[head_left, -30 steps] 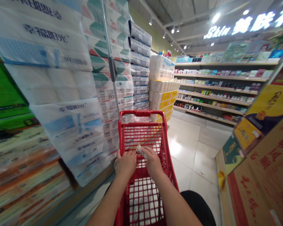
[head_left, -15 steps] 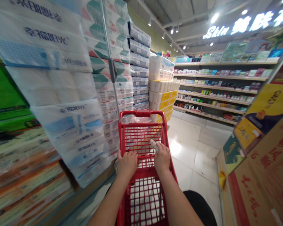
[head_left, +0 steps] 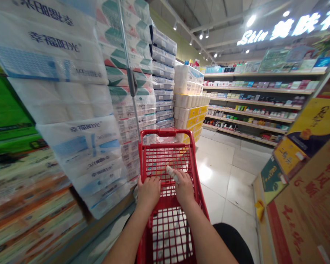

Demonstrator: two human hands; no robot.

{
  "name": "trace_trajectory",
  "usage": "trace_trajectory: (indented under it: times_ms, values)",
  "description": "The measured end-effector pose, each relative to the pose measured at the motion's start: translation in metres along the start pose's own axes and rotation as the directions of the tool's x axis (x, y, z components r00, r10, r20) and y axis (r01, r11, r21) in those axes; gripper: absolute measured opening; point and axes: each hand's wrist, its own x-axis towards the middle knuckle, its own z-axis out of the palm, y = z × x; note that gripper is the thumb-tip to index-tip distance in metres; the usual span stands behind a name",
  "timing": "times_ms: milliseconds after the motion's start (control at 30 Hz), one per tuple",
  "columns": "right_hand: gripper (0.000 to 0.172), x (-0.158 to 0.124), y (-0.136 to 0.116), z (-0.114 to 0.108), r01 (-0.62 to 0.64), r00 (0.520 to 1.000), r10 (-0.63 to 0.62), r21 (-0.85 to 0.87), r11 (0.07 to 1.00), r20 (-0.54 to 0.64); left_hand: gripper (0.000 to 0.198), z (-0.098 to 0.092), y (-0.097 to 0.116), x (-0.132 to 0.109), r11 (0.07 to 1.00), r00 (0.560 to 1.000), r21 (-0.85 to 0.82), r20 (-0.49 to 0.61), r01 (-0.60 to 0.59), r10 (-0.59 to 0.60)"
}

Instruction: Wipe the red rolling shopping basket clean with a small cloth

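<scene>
A red shopping cart with a plastic grid stands right in front of me. My left hand is closed over its near bar on the left, knuckles up. My right hand is over the grid on the right, thumb held out and fingers loosely forward. At its thumb side is a white, crumpled wrapping, like gauze or tissue; I cannot tell whether it is wound round the thumb or held. Whether the right hand touches the cart is also unclear.
Tall stacks of wrapped paper rolls and tissue packs line the left. A metal pole rises at the cart's left. Cartons border the right. Shelves of small products stand ahead beyond the tiled floor.
My right hand has shifted left over the grid, the white wrapping moving with it. My left hand and the cart look almost unchanged.
</scene>
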Motion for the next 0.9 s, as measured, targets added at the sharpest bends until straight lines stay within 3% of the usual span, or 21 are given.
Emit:
trace_trajectory:
  times_ms: [133,200,367,533,600,733,900]
  values:
    - [0.050,0.003,0.008,-0.009,-0.176,0.975,0.151,-0.149,0.973,-0.164,0.037,0.001,0.000,0.000,1.000,1.000,-0.007,-0.002,0.002,-0.002]
    - [0.051,0.003,0.011,-0.010,-0.185,0.970,0.159,-0.129,0.974,-0.185,0.037,0.001,0.000,0.000,1.000,1.000,-0.007,-0.001,0.001,-0.001]
    - [0.058,-0.001,0.009,0.002,0.042,0.998,-0.041,0.011,0.999,-0.042,0.038,-0.001,0.001,0.000,1.000,1.000,0.003,-0.002,-0.001,0.001]
    - [0.064,-0.003,-0.001,0.008,0.220,0.970,-0.232,0.146,0.965,0.077,0.036,-0.004,0.001,0.000,1.000,1.000,0.008,0.022,-0.002,0.001]
    - [0.061,-0.002,0.000,0.005,0.180,0.981,-0.187,0.111,0.977,0.057,0.036,-0.004,0.001,0.000,1.000,1.000,0.005,0.024,0.001,-0.001]
    - [0.052,0.002,0.010,0.000,-0.026,0.996,0.024,-0.023,0.999,-0.080,0.039,-0.002,0.001,0.000,1.000,1.000,-0.005,0.007,0.002,-0.002]
    - [0.051,0.000,0.011,0.003,-0.093,0.988,0.095,0.026,0.995,-0.123,0.038,-0.001,0.001,-0.001,1.000,1.000,-0.009,-0.001,0.003,-0.003]
